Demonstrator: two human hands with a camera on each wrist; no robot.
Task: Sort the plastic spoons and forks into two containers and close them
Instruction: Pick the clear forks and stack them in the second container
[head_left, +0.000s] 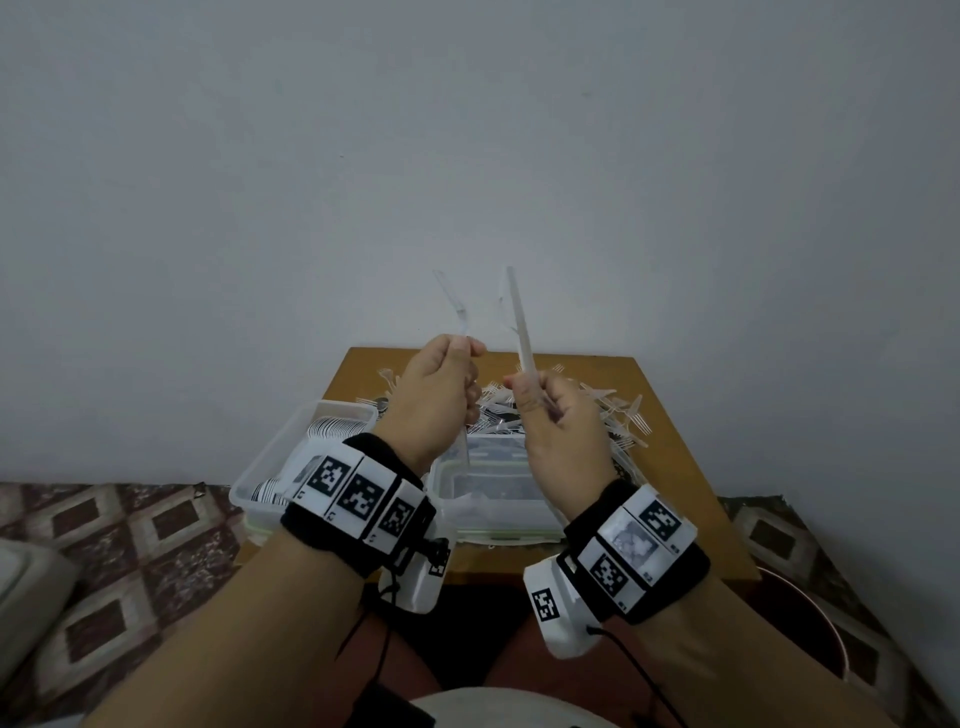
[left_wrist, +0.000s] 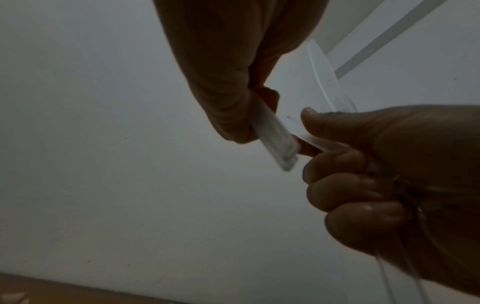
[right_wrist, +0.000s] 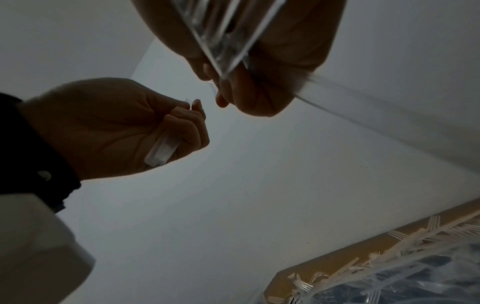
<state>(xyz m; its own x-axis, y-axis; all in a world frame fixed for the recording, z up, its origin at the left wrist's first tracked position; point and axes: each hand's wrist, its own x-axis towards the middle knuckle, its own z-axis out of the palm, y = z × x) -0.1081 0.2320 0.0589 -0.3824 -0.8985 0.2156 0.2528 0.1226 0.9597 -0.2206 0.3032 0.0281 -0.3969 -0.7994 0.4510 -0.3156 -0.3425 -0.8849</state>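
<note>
Utensil heads (head_left: 451, 293) blurred above fists

- A bundle of clear plastic cutlery (head_left: 456, 312) stands upright in the left hand's (head_left: 434, 395) fist, handle ends poking out below; spoons or forks, I cannot tell.
- A second clear bundle (head_left: 517, 317) rises from the right hand (head_left: 558, 423), tilted slightly left.
- A loose heap of forks (head_left: 618, 415) sprawls across the far right of the table.
- The left container (head_left: 270, 457), open, holds neatly rowed white cutlery.
- The right container (head_left: 493, 499), clear, sits just beside it, near the table's front edge.
</note>
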